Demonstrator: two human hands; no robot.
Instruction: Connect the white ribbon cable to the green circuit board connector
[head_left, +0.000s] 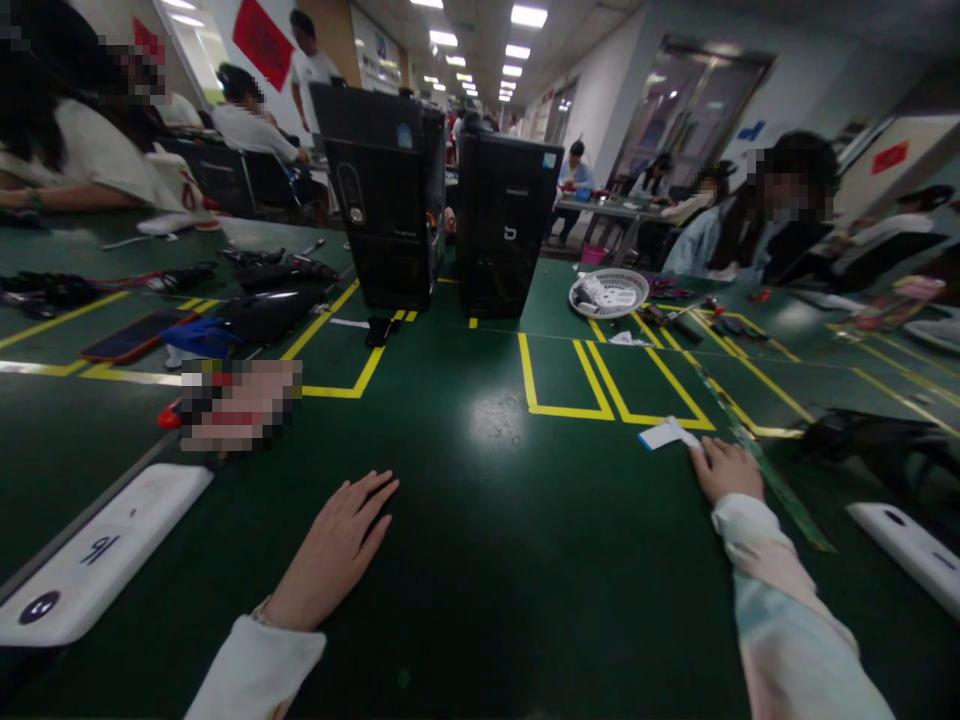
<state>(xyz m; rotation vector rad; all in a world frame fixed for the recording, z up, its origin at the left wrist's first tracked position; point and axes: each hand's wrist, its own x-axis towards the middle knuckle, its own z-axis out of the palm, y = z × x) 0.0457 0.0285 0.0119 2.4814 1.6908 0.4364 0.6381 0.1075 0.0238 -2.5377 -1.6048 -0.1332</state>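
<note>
My left hand (pixel 336 548) lies flat on the green table (pixel 495 560), fingers stretched out and holding nothing. My right hand (pixel 726 468) rests further right, its fingertips on a small white and blue slip (pixel 666 434) beside a yellow floor-tape line. Whether the fingers pinch the slip or only touch it is unclear. Two black computer towers stand upright across the table, one (pixel 390 190) to the left and one (pixel 504 222) to the right.
A white basket (pixel 609 293) with parts sits beyond the towers. A long green strip (pixel 757 450) lies by my right hand. White devices lie at the left (pixel 97 560) and right (pixel 904 545) edges. Phone, cables and tools crowd the left. Several people sit around.
</note>
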